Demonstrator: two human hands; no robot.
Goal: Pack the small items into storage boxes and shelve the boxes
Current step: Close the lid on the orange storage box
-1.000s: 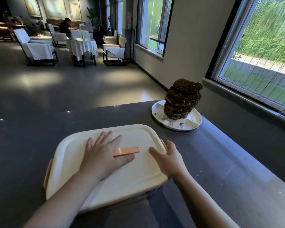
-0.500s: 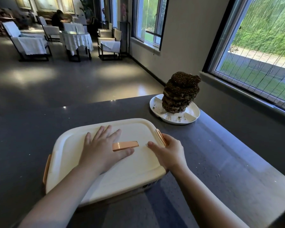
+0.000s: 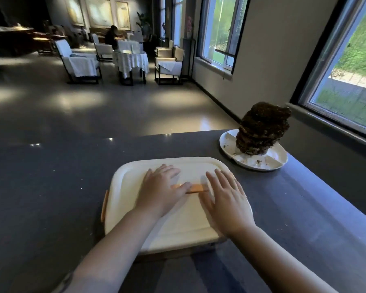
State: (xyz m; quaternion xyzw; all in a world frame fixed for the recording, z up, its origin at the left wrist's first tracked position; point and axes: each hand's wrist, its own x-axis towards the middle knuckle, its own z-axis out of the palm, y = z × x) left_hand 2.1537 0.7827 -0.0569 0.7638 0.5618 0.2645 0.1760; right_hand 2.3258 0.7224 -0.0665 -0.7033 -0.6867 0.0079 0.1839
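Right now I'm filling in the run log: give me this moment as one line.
step: pressing lid shut | left hand: flat on lid | right hand: flat on lid | storage box: on counter, unshelved | nearby: white dish

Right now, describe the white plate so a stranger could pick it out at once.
On the dark counter by the window, look beyond the cream storage-box lid. The white plate sits at the far right corner, alone in carrying a tall, dark, craggy lump.

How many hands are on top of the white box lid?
2. The left hand lies flat on the lid near its middle, partly covering the orange handle. The right hand lies flat beside it, toward the lid's right side.
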